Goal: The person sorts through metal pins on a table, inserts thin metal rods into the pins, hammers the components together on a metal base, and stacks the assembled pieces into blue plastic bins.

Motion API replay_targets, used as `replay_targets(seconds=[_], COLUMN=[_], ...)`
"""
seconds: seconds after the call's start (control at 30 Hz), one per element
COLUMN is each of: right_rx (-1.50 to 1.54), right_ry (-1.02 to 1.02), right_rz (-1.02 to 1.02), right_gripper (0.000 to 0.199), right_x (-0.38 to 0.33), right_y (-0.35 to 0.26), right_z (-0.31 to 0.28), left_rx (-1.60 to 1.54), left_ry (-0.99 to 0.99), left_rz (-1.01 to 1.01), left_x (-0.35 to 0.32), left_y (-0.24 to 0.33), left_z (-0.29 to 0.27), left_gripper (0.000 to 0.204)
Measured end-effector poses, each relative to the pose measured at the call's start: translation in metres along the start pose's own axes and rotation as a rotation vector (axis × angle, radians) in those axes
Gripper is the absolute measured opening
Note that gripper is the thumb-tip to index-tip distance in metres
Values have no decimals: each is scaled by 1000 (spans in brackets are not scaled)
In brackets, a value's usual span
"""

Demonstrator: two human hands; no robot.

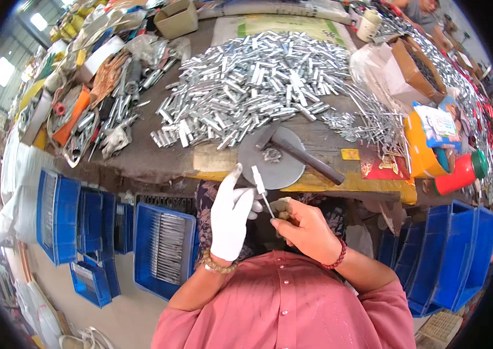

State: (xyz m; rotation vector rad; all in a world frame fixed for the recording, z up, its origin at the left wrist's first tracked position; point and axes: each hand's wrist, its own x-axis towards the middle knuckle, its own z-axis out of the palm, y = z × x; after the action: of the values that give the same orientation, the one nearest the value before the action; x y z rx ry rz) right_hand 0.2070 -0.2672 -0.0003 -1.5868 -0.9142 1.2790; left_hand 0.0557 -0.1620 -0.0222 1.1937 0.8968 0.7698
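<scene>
Close in, just this side of the round metal plate (270,158), the person's two hands meet over the lap. The left hand (230,218), in a white glove, pinches a slim metal rod (261,189) between thumb and fingertips, its pale upper end pointing up toward the plate. The right hand (306,228) is bare, curled around something small and brownish; I cannot tell what it is, only that the fingers are closed on it and the rod's lower tip sits right against it.

On the plate lies a hammer (299,152), head toward the middle, handle running off to the right, with a few small metal bits beside the head. Beyond the plate a big heap of short silver tubes (246,87) covers the bench, and to the plate's right a scatter of thin pins (374,119) spreads toward an orange box (424,145) and a red bottle (459,173). Below and left of the plate, blue crates (165,247) hold more rods.

The grip on the rod looks light and the glove is smooth, so it could slip and drop between the knees to the floor. The hammer handle overhangs toward the bench edge; an elbow could knock it off.
</scene>
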Motion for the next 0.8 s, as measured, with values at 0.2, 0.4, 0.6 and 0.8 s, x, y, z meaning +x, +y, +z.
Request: replay_targets(seconds=[0.2, 0.4, 0.6, 0.8], right_rx=[-118, -158, -102, -12], right_ry=[-21, 112, 195, 174], right_rz=[-73, -305, -306, -293], right_gripper=[19, 45, 40, 38], right_x=[3, 18, 50, 56], right_y=[-5, -2, 3, 11], right_z=[19, 2, -31, -37], left_rx=[51, 179, 480, 766], left_ry=[87, 311, 864, 937], left_rz=[166, 173, -228, -677], left_x=[-4, -33, -127, -194], left_y=[-9, -22, -86, -132], left_z=[-10, -93, -257, -344], left_gripper=[66, 59, 43, 46])
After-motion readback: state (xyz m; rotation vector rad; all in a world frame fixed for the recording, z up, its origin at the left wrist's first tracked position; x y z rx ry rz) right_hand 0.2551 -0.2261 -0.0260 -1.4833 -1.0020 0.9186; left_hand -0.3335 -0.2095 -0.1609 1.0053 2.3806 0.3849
